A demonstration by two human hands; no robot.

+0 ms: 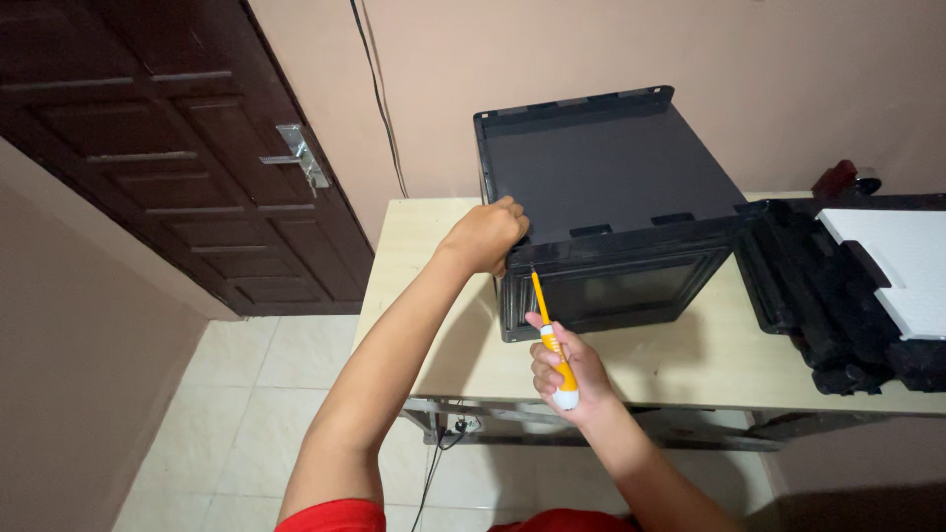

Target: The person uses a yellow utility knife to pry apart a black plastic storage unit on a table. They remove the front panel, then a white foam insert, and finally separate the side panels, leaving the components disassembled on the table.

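A black box-shaped appliance casing (611, 187) stands on a pale wooden table (680, 360), its flat top panel facing up. My left hand (485, 234) grips the casing's near left top corner. My right hand (567, 369) is closed around an orange and white screwdriver (550, 340). The screwdriver's thin shaft points up, and its tip meets the casing's front left corner just below my left hand.
A black open case (838, 305) with a white foam sheet (897, 266) lies on the table's right side. A dark wooden door (177, 148) with a metal handle (301, 156) stands at left. A cable (379, 99) runs down the wall. Tiled floor lies below.
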